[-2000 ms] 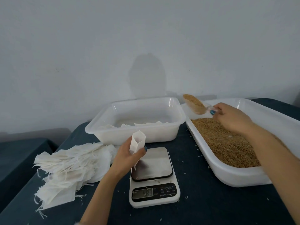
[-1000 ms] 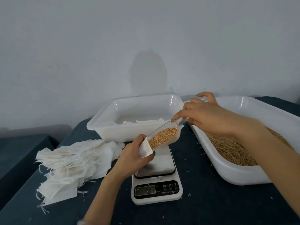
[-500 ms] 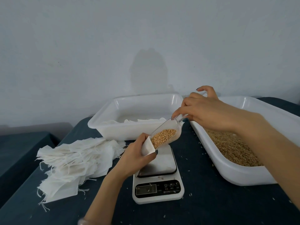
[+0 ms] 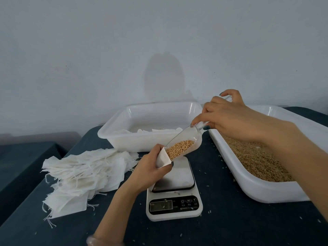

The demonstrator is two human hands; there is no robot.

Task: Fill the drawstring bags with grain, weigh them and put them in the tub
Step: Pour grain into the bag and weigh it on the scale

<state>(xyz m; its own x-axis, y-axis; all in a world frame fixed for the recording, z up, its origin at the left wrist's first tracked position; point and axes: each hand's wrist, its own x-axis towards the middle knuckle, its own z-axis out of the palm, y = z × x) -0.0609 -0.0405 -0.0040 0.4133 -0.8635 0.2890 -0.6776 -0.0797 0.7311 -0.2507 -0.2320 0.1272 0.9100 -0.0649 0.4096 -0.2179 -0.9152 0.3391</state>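
My left hand (image 4: 150, 167) grips a small white drawstring bag (image 4: 163, 158) with its mouth held open, just above the white kitchen scale (image 4: 174, 197). My right hand (image 4: 229, 118) pinches the handle of a clear plastic scoop (image 4: 184, 142). The scoop tilts down to the left, its lip inside the bag's mouth, with brown grain lying at its lower end. The white tub (image 4: 134, 141) stands behind the scale and holds several flat white bags.
A long white tray of grain (image 4: 262, 190) lies at the right. A heap of empty drawstring bags (image 4: 79, 176) sits left of the scale on the dark table (image 4: 230, 224), which has loose grains scattered on it. A pale wall rises close behind.
My right hand carried the full scoop from the grain tray to the bag and tipped it further. The grain has slid toward the bag's mouth. My left hand kept the bag over the scale.
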